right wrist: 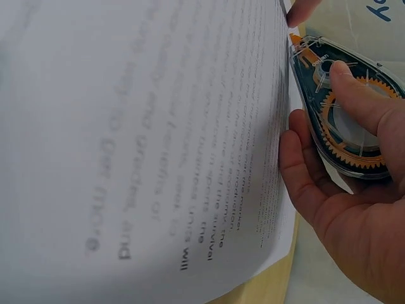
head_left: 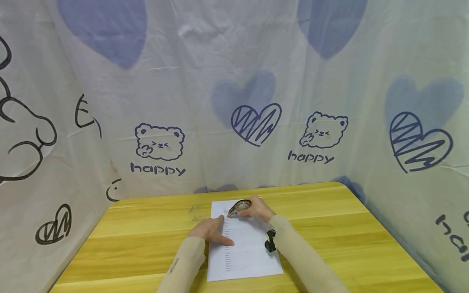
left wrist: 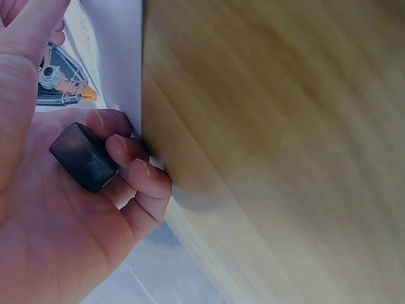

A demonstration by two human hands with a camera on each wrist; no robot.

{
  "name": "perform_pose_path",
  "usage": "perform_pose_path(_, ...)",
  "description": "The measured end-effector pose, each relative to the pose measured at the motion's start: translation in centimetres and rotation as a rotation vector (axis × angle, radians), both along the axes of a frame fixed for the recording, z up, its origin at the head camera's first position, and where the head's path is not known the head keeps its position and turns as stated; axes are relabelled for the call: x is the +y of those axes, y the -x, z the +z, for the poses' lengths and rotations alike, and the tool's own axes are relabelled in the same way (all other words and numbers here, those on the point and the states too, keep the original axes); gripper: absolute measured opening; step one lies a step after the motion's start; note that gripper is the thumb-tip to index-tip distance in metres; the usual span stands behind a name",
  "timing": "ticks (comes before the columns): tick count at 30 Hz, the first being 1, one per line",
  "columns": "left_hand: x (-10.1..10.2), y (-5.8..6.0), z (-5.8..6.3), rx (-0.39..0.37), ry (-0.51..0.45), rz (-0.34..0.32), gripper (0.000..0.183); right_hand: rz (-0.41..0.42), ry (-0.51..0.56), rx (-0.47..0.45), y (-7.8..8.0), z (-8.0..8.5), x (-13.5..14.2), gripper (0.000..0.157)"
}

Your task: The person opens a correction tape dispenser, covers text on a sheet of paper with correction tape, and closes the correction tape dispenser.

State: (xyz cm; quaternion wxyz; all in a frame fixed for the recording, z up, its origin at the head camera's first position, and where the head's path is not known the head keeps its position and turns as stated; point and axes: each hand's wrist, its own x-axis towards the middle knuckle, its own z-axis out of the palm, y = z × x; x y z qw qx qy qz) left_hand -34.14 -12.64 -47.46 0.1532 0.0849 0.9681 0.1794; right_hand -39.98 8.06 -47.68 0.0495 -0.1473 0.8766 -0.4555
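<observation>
Right hand (head_left: pixel 258 209): grip pinches correction tape (head_left: pixel 237 206) over printed sheet (head_left: pixel 253 256); left hand (head_left: pixel 209 230): grip curled round dark block (left wrist: pixel 84 158), thumb on sheet

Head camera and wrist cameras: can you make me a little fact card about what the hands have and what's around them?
Left hand: touches the paper; fingers curled round a small dark piece
Right hand: grips the tape dispenser
Dispenser look: see-through, with orange inside
Paper: white, printed lines, on the table
Table: yellow, wood-patterned
Backdrop cloth: pale, with hearts, bears and "happy"
</observation>
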Motion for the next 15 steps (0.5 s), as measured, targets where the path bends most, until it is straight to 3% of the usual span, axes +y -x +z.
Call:
perform_pose_path(7, 0.01, -0.16, -0.13, 0.003, -0.001, 0.003, 0.111, -0.015, -0.041, -0.015, 0.19, -0.25, -0.19, 0.029)
perform_pose_path(15, 0.11, -0.29, 0.15, -0.001, 0.014, -0.002, 0.111, 0.016, -0.117, -0.052, 0.43, 0.53, -0.2, 0.029)
